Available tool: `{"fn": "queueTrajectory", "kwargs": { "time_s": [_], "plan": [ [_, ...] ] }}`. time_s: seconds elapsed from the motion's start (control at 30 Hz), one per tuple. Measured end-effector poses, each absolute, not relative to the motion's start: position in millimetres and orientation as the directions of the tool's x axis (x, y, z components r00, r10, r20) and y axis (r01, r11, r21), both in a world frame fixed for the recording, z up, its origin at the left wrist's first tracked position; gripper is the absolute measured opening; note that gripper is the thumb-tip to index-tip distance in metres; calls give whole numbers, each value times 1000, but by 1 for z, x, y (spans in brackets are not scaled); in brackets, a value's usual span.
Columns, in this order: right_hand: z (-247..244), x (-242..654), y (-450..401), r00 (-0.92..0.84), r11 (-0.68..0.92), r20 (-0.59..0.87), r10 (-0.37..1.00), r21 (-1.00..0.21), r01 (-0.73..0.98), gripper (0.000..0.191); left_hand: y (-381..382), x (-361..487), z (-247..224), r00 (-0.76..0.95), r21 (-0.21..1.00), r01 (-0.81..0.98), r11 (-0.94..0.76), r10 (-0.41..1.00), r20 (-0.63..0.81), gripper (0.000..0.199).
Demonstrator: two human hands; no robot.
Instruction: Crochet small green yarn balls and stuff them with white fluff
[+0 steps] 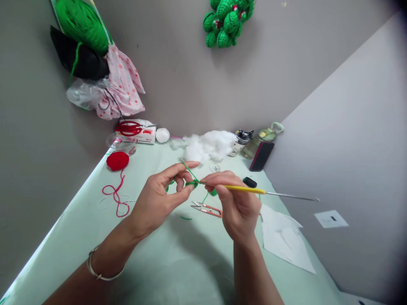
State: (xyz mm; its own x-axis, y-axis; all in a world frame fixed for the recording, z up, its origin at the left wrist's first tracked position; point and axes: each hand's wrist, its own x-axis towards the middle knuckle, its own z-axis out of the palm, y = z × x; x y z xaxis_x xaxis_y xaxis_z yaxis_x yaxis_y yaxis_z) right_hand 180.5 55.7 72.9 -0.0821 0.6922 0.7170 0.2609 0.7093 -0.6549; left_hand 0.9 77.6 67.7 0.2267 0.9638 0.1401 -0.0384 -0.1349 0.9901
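Observation:
My left hand (162, 192) pinches a small green crochet piece (192, 183) between thumb and finger. Green yarn (190, 170) runs taut from the piece over its raised index finger. Opposite, my right hand (238, 203) grips a crochet hook (248, 189) with a yellow handle. The hook's near tip meets the green piece, and its other metal end points right. Whether a loop sits on the tip is too small to tell. Below the hands lie thread snips (208, 209) with an orange handle. Part of a green ball (213, 192) shows behind my right hand.
Red yarn (117, 161) lies at the left. White stuffing (210, 144), a white ball (163, 135) and red scissors (130, 128) on a box line the back. A bottle (259, 142), a phone (262, 156) and white paper (284, 237) are on the right.

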Motion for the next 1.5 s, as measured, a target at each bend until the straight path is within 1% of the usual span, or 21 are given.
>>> {"fn": "queueTrajectory", "kwargs": {
  "time_s": [0.1, 0.27, 0.37, 0.47, 0.53, 0.57, 0.63, 0.73, 0.8, 0.97, 1.1, 1.23, 1.3, 1.5],
  "plan": [
    [73, 183, 55, -130, 718, 721, 681, -622, 312, 22, 77, 3, 68, 214, 990, -23, -141, 967, 142, 39],
    [75, 185, 55, -155, 725, 724, 672, -601, 337, 22, 77, 3, 68, 198, 988, -13, -151, 969, 151, 39],
    [76, 183, 55, -191, 732, 727, 659, -562, 385, 22, 78, 4, 66, 186, 987, -8, -161, 969, 160, 38],
    [74, 180, 57, -223, 750, 743, 632, -511, 420, 23, 79, 6, 63, 210, 990, -44, -133, 968, 139, 37],
    [72, 177, 58, -229, 764, 756, 614, -496, 413, 24, 79, 7, 62, 240, 992, -93, -90, 964, 110, 39],
    [71, 176, 59, -219, 768, 761, 611, -503, 396, 24, 79, 6, 61, 250, 991, -116, -74, 963, 101, 40],
    [70, 175, 59, -147, 753, 756, 638, -572, 325, 22, 79, 5, 61, 257, 986, -156, -59, 962, 98, 41],
    [70, 175, 59, 17, 672, 682, 731, -724, 158, 21, 79, 2, 61, 285, 973, -230, -31, 953, 98, 37],
    [71, 175, 59, 71, 623, 628, 775, -778, 78, 21, 80, 1, 61, 316, 957, -291, -1, 944, 97, 33],
    [71, 174, 57, 84, 600, 600, 796, -800, 29, 20, 80, 0, 60, 335, 932, -362, 31, 937, 99, 31],
    [68, 171, 58, 107, 562, 553, 827, -822, -96, 19, 79, 2, 60, 371, 915, -398, 68, 924, 93, 31],
    [66, 169, 59, 125, 547, 535, 836, -831, -102, 19, 78, 5, 58, 447, 896, -424, 134, 891, 78, 36],
    [65, 169, 59, 126, 531, 518, 846, -841, -109, 19, 78, 6, 58, 442, 890, -429, 155, 895, 56, 41],
    [66, 171, 61, 52, 484, 482, 875, -872, -72, 17, 78, 5, 60, 477, 877, -440, 193, 878, 46, 74]
  ]
}}
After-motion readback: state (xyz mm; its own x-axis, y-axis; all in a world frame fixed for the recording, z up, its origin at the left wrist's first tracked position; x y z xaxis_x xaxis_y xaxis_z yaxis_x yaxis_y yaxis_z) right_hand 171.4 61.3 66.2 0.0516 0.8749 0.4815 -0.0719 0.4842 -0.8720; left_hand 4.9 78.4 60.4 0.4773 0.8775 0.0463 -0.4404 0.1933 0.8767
